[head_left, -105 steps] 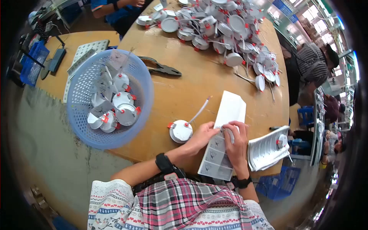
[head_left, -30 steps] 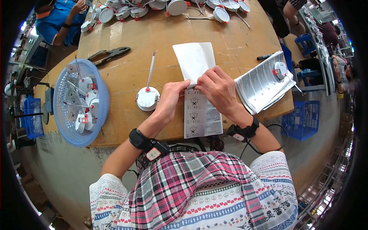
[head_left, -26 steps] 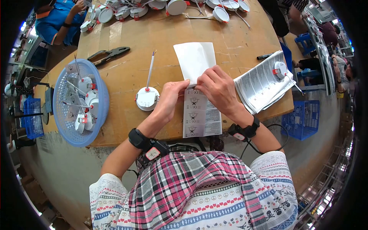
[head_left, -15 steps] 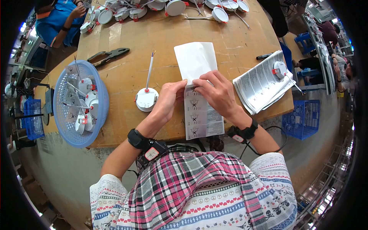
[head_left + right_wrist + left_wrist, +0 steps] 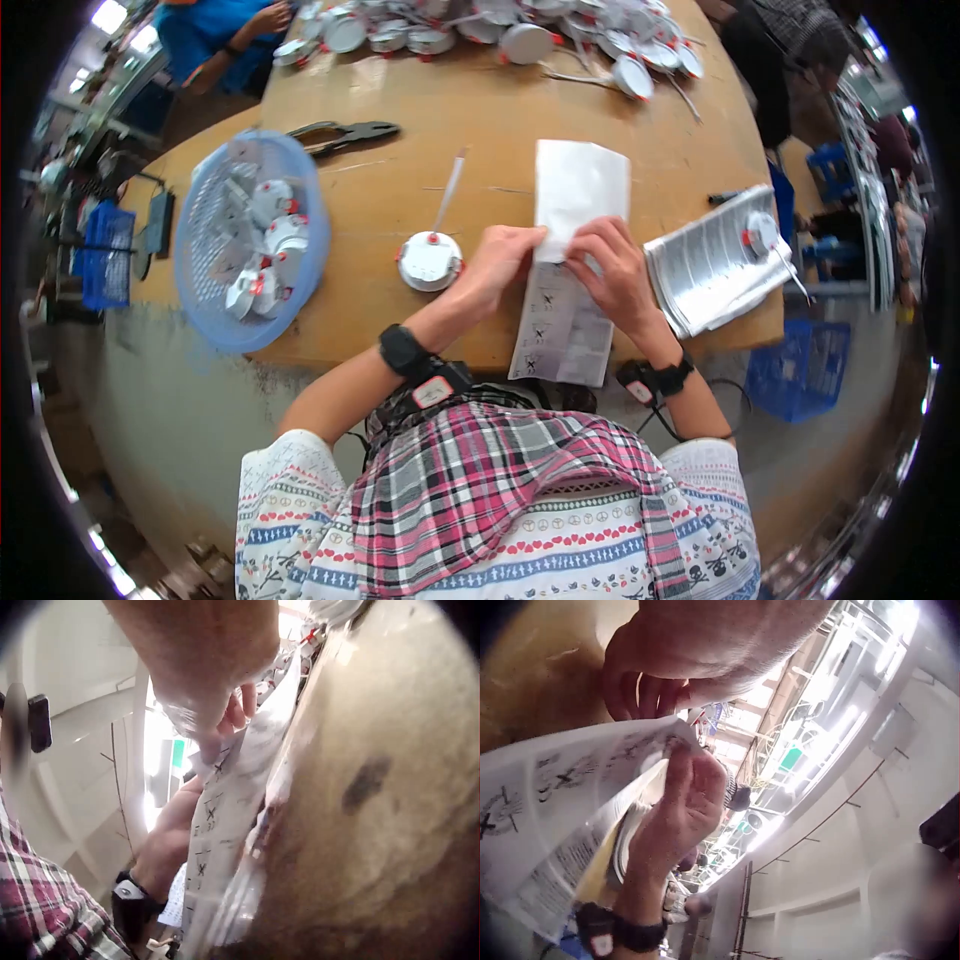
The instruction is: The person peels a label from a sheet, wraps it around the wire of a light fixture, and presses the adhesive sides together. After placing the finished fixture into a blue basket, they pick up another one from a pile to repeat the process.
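Observation:
A printed paper sheet (image 5: 566, 320) lies between both hands, its plain white upper part (image 5: 583, 185) resting away from the body and its lower part hanging past the table's front edge. Rows of small crossed-out symbols show on it. My left hand (image 5: 497, 262) pinches the sheet's left edge, thumb at a crease. Opposite, my right hand (image 5: 615, 275) pinches it near the same crease, fingers curled. In the left wrist view the sheet (image 5: 577, 776) spans toward the right hand (image 5: 679, 814). Left of the hands stands a round white downlight (image 5: 430, 262) with its cable upward.
A blue perforated basket (image 5: 318, 240) holding several downlights stands at left. Black-handled pliers (image 5: 355, 133) lie behind it. A stack of printed sheets (image 5: 695, 270) with a downlight (image 5: 762, 233) on top is at right. A heap of downlights (image 5: 530, 42) covers the far end.
The head view has swung, so the table sits differently in frame. The sheet, slanted at first, now hangs straighter toward the body. Both hands keep pinching it near the crease.

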Demonstrator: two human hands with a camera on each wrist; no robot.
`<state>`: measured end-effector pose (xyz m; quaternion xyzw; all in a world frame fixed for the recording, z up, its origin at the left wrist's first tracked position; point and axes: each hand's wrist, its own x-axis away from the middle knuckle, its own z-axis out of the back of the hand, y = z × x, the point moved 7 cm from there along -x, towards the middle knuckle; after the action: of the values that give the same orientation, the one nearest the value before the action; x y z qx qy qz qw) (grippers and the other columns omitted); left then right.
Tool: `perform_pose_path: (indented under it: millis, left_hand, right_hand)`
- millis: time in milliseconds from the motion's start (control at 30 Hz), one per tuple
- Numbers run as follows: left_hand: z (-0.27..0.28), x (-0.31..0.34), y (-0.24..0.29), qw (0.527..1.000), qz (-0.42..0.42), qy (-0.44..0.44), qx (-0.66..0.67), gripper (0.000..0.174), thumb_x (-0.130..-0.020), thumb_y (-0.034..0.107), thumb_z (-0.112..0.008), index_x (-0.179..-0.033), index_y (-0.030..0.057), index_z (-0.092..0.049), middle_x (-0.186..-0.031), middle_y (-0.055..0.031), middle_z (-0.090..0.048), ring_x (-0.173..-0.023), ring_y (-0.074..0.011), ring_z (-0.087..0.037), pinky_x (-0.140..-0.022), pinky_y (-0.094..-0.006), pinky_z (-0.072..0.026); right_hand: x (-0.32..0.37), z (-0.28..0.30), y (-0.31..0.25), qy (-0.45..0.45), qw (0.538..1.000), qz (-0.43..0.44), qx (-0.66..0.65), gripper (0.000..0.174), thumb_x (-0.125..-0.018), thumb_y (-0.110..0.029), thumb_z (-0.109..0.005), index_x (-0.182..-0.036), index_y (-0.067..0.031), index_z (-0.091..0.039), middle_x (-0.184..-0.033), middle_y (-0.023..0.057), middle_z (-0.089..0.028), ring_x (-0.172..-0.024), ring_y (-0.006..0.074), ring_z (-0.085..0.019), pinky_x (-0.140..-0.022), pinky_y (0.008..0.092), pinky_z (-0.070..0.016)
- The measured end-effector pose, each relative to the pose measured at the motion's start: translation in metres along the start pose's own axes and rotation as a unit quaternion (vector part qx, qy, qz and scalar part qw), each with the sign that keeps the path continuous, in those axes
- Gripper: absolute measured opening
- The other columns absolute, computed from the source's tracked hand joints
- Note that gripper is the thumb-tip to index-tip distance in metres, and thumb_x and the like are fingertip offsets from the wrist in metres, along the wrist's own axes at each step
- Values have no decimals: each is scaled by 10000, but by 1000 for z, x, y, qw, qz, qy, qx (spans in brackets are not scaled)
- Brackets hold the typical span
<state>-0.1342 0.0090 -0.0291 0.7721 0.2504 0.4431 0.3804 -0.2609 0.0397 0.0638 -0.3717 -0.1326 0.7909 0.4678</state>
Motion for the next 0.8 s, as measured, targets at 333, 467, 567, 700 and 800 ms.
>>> perform_pose_path:
  millis: [333, 467, 567, 700, 800]
  left_hand:
    - [10, 5, 43, 906, -258, 206, -266, 308, -866, 190, -518, -688, -61, -540, -548, -111, -505, -492, -122, -451, -482, -303, -365]
    - [5, 8, 46, 861, -297, 256, -322, 274, -855, 172, -517, -694, -46, -554, -665, -154, -558, -551, -260, -515, -542, -356, -414]
    - [-9, 8, 39, 845, -291, 216, -394, 255, -848, 211, -545, -886, -39, -576, -943, -169, -536, -815, -283, -544, -701, -371, -445]
    - [-27, 42, 44, 821, -340, 185, -420, 656, -808, 281, -614, -1264, -83, -317, -1186, -232, -378, -1104, -380, -394, -934, -407, -344]
    - [-11, 89, 70, 731, -422, 243, -479, 673, -776, 257, -645, -1276, -63, -326, -1233, -238, -373, -1153, -376, -375, -973, -434, -300]
  right_hand:
    - [25, 80, 56, 260, 853, -67, -447, 218, -815, -195, -656, -869, -67, -488, -838, 47, -492, -809, 161, -478, -821, 335, -409]
    - [36, 144, 86, 291, 681, -61, -669, 119, -871, -120, -557, -842, -68, -455, -811, 41, -449, -824, 176, -446, -900, 316, -347]
    - [40, 159, 85, 289, 749, -73, -591, 120, -878, -113, -553, -837, -62, -453, -808, 42, -445, -804, 164, -442, -860, 309, -365]
    - [44, 125, 91, 262, 779, -113, -559, 131, -878, -144, -577, -882, -53, -483, -796, 33, -460, -776, 135, -447, -799, 303, -385]
    - [41, 95, 80, 246, 790, -165, -537, 128, -879, -137, -579, -922, -41, -507, -816, 43, -494, -775, 137, -455, -766, 278, -392]
